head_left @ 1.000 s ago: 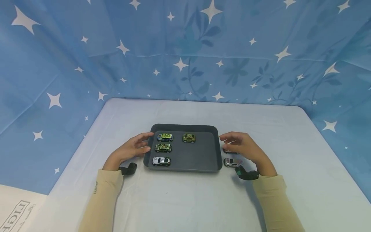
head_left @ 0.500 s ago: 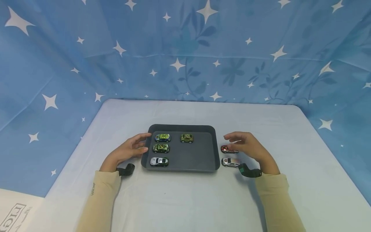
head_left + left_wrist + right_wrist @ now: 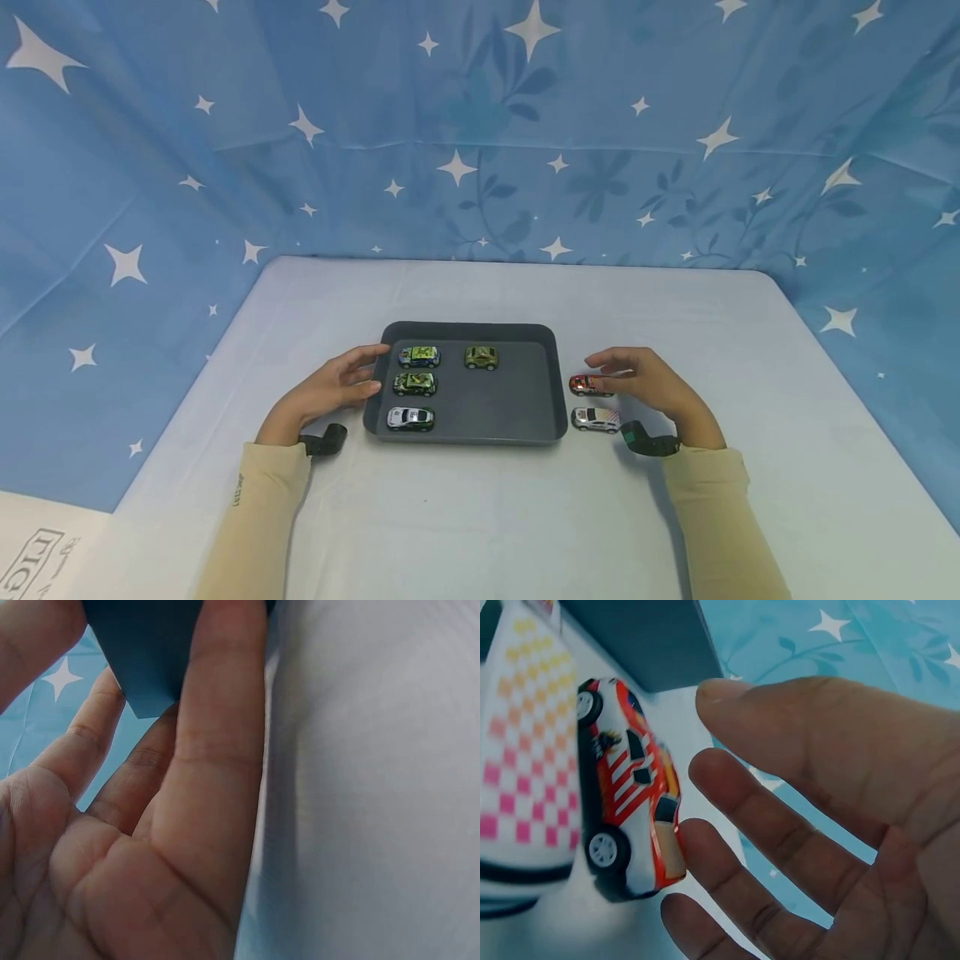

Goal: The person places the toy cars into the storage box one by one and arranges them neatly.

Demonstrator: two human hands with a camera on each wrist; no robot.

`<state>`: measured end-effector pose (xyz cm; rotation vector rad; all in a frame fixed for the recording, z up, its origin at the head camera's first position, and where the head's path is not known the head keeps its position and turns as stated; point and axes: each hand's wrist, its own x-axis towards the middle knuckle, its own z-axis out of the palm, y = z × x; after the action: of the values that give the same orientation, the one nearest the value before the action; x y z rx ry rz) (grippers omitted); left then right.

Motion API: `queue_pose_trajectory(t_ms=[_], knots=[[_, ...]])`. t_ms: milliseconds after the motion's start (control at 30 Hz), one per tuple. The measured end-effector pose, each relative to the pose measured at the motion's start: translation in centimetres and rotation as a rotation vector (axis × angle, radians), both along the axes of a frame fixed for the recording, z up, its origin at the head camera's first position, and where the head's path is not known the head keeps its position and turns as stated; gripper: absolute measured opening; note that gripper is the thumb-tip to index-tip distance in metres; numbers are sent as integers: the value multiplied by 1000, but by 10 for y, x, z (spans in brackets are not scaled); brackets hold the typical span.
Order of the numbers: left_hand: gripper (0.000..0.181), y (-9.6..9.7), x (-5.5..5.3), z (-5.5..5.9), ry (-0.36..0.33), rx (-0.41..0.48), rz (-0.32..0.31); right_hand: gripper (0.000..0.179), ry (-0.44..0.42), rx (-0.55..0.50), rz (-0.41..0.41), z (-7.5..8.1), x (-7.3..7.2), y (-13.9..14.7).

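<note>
In the head view a dark grey tray (image 3: 517,400) lies on the table. My left hand (image 3: 318,393) rests against its left side, fingers extended; the left wrist view shows those fingers beside the dark tray wall (image 3: 150,652). Right of the tray is a red-and-white toy car (image 3: 585,385), partly covered by my right hand (image 3: 648,383). That hand hovers around it with spread, relaxed fingers, gripping nothing. Nearer to me stands a silver toy car (image 3: 596,419); its pink and yellow checks fill the left of the right wrist view.
A column of toy cars stands at the tray's left: a blue-and-yellow one (image 3: 419,357), a green camouflage one (image 3: 415,383) and a white one (image 3: 410,418). An olive car (image 3: 481,357) sits near the back middle. Behind the table hangs a blue starry curtain (image 3: 480,125).
My right hand has moved away from the tray's right edge, to the right and slightly nearer me, so more of the red car shows. My left hand stays at the tray.
</note>
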<state>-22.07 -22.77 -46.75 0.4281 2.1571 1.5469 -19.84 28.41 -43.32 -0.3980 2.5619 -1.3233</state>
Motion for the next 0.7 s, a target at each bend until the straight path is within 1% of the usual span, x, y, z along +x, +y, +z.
queue_pose_trajectory(t_ms=[167,333,467,700], knots=[[75,0,0,1,-2,1,4,37,-7,-5,5,-5,-3,4],[76,0,1,1,5,5,-8,36,-12,8,-4,-9,-4,7],[78,0,1,1,18,8,-21,37,-22,44,-18,-10,-4,7],[78,-1,0,0,10,18,-13,40,-35,129,-52,-10,-3,4]])
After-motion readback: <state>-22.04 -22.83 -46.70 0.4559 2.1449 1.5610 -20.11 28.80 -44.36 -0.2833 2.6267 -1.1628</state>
